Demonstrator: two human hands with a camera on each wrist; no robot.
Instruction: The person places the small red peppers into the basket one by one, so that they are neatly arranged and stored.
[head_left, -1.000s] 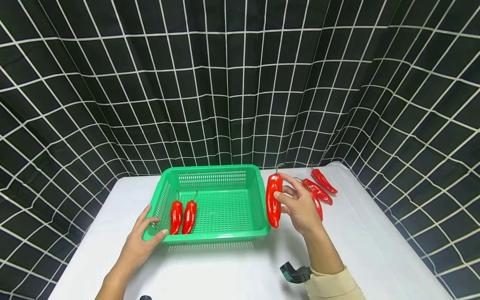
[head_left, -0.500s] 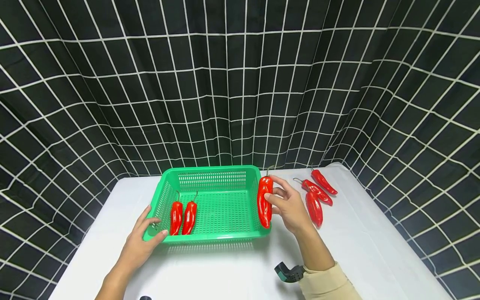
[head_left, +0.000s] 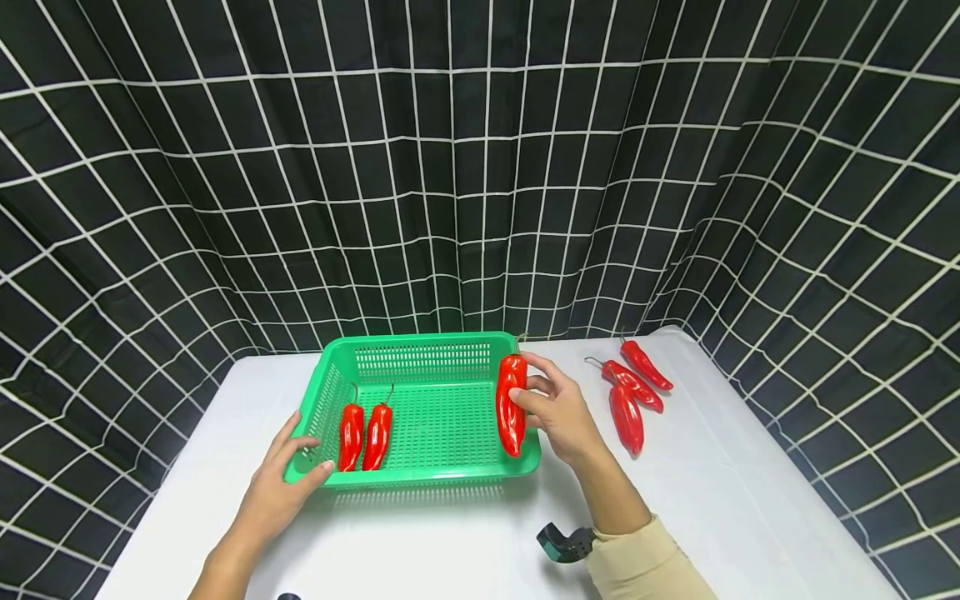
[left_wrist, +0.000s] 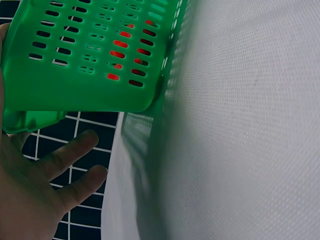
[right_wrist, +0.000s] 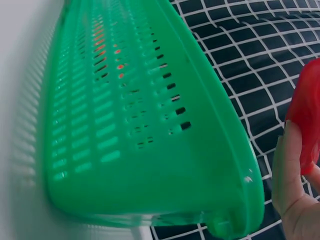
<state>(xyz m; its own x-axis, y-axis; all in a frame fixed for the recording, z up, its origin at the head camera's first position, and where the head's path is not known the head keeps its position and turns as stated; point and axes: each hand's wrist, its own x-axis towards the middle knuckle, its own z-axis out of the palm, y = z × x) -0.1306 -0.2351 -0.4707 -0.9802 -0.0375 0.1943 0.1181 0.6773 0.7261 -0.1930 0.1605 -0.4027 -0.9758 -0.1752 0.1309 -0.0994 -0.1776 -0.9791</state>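
A glossy red chili pepper (head_left: 512,406) with a thin stem is pinched between the thumb and fingers of my right hand (head_left: 558,412), upright over the basket's right end. In the right wrist view, that chili pepper (right_wrist: 306,112) shows above the rim level at the right edge. My left hand (head_left: 276,482) holds the front left corner of the green plastic basket (head_left: 420,477), thumb on the front rim. The left wrist view shows two fingers of the left hand (left_wrist: 40,185) spread off the basket wall (left_wrist: 75,92). Inside on the left lie two red chili peppers (head_left: 351,437), side by side.
Several more red chili peppers (head_left: 627,421) lie in a loose group on the white cloth (head_left: 720,467) right of the basket. A black grid-patterned curtain (head_left: 472,167) surrounds the table at the back and sides. A dark wrist device (head_left: 566,543) sits at the right wrist.
My right hand has moved left with the chili pepper, from beside the basket's right rim to over its inside. My left hand stays at the corner.
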